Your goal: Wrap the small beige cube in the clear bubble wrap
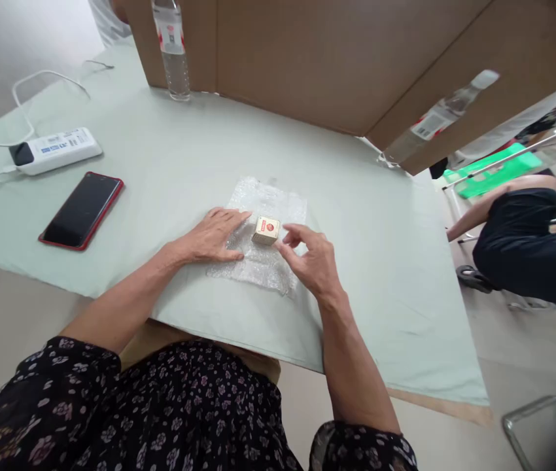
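Observation:
A sheet of clear bubble wrap (278, 199) lies flat on the pale green table cloth (366, 216). On its middle sits a small beige box (265, 230) with a red label. My left hand (214, 237) lies flat on the wrap's left part, fingers stretched out, fingertips near the box. My right hand (310, 258) is just right of the box, its thumb and forefinger curled toward the box's right side; whether they touch it I cannot tell.
A red-cased phone (82, 210) and a white power strip (55, 150) with cables lie at the left. Two clear water bottles (173, 52) (435, 121) stand by a brown cardboard wall (337, 59). Another person (528, 235) sits at the right beyond the table edge.

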The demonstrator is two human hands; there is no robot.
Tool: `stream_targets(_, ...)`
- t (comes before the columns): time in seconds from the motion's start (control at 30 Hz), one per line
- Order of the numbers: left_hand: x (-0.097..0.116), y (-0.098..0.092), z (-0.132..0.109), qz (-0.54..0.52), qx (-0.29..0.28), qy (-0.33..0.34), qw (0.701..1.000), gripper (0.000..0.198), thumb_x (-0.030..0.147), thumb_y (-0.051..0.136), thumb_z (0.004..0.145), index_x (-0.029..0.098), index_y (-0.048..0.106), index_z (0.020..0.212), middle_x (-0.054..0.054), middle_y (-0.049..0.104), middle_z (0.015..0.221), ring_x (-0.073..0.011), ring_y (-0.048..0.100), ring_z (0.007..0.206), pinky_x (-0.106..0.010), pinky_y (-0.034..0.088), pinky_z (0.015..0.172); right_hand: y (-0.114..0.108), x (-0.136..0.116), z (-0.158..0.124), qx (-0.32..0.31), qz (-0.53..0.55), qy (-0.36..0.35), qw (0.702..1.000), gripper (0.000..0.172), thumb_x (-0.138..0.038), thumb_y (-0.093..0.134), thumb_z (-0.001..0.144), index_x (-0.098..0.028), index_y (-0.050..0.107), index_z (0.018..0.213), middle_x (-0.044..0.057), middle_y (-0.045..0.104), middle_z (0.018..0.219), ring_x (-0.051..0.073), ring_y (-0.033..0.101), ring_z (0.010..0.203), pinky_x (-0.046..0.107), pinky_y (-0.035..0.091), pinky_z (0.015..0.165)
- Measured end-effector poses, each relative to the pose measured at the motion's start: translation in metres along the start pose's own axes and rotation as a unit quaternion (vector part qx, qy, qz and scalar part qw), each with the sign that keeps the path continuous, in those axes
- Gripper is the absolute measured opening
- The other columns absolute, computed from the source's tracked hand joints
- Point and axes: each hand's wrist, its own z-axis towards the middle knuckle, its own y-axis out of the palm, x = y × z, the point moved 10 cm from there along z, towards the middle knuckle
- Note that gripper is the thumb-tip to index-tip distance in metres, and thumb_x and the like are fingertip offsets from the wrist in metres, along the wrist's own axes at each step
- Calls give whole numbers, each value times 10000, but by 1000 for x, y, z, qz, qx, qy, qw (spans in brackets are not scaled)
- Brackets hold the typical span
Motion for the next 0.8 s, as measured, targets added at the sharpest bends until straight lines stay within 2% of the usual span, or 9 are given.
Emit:
stream_targets(0.07, 0, 0, 0, -2, -2, -2, 1000, 884, 519, 662, 818, 181, 326, 1563, -161, 483, 1556, -356, 400, 1464, -511, 266, 1220, 17, -19, -8, -108, -1, -56, 993, 283, -422, 670, 909, -242, 689, 1126, 36, 764, 963, 214, 700, 842, 406, 483, 900)
stream_targets(0.13, -1, -1, 0, -5, 4, 0, 1000, 874, 527, 656, 818, 195, 336, 1560, -152, 490, 1554, -355, 407, 1461, -516, 269, 1220, 37, -34, -19, -205, -43, -105, 972, 281, -437, 708, 881, -235, 694, 1074, 55, 757, 1029, 246, 689, 940, 404, 470, 880)
stream_targets(0.2, -2, -2, 0, -8, 16, 2, 1000, 831, 516, 636, 829, 205, 361, 1549, -142, 507, 1545, -349, 428, 1447, -515, 282, 1216, 49, -40, -25, -232, -107, -124, 959, 216, -374, 693, 887, -213, 698, 1030, 83, 743, 1044, 273, 666, 994, 411, 447, 872)
stream_targets(0.27, -4, -3, 1, -11, 33, 2, 999, 772, 499, 618, 837, 206, 413, 1521, -137, 532, 1525, -341, 463, 1421, -509, 304, 1207, 53, -41, -24, -220, -148, -129, 956, 125, -257, 609, 920, -201, 709, 970, 84, 736, 967, 258, 662, 924, 406, 425, 848)
stream_targets(0.37, -4, -9, 0, -27, 67, 1, 997, 669, 515, 612, 839, 205, 534, 1428, -130, 594, 1463, -343, 507, 1383, -521, 333, 1191, 50, -42, -22, -185, -135, -136, 964, 220, -168, 515, 934, -215, 729, 918, 60, 751, 897, 232, 669, 835, 395, 414, 824)
stream_targets(0.47, 3, -17, -2, -70, 94, 15, 993, 594, 574, 599, 866, 215, 620, 1338, -117, 638, 1416, -339, 509, 1392, -526, 337, 1194, 31, -38, -17, -99, -83, -112, 985, 228, -205, 521, 949, -235, 740, 1007, 48, 789, 981, 236, 699, 886, 398, 443, 864)
stream_targets(0.6, 22, -21, -4, -122, 87, 69, 986, 601, 616, 657, 834, 233, 658, 1298, -103, 656, 1403, -307, 536, 1381, -502, 349, 1199, 9, -33, -12, -1, -43, -68, 997, 257, -268, 518, 981, -239, 717, 1142, 53, 801, 1026, 244, 718, 939, 405, 480, 917)
stream_targets(0.67, 26, -22, -3, -124, 96, 76, 985, 492, 563, 683, 825, 243, 698, 1199, -85, 698, 1339, -288, 593, 1314, -490, 386, 1174, 7, -31, -11, 10, -35, -54, 998, 272, -283, 513, 985, -253, 706, 1173, 53, 799, 1040, 246, 720, 940, 412, 488, 924)
stream_targets(0.8, 17, -25, -2, -133, 156, 20, 979, 195, 362, 563, 902, 223, 699, 915, -72, 767, 1156, -235, 688, 1150, -438, 486, 1073, 11, -31, -10, -17, -26, -70, 997, 322, -308, 590, 936, -267, 665, 1246, 60, 783, 1107, 264, 708, 999, 429, 484, 948)
